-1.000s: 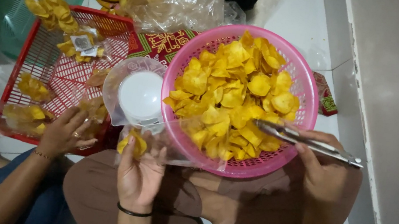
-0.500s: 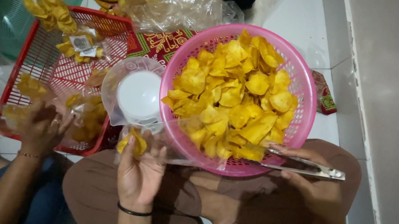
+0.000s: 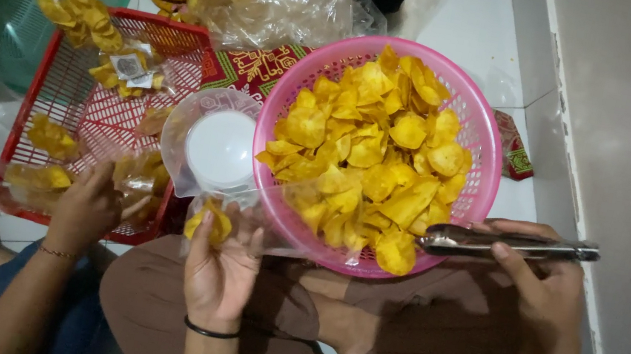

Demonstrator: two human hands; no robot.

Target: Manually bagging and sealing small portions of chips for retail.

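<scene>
— Biggest risk here?

— Probably spilling. Pink basket (image 3: 485,138) heaped high with yellow chips (image 3: 367,152), balanced on the lap rather than flat on the floor; one nudge of a knee and likely a slide over the rim. Also possible crushing: metal tongs (image 3: 507,244) with tips right at the near edge of the pile, and thin chips unlikely to survive a hard squeeze.

— And the small bag?

— Clear plastic bag (image 3: 234,223) held just below the basket's near rim, a few chips already inside. Mouth hard to make out; if slack, easy to miss and scatter pieces onto the trousers.

— Left hand (image 3: 221,268)?

— Palm up, fingers curled loosely round the bag, holding it from beneath. Black band at the wrist.

— Right hand (image 3: 543,282)?

— Wrapped around the tongs' handle end, thumb on top, tongs pressed nearly closed; nothing clearly pinched between the tips.

— Anything nearby?

— Another person's hand (image 3: 85,206) on filled packets in the red tray (image 3: 55,84), well apart from the basket. White round lid (image 3: 221,147) between tray and basket.
</scene>
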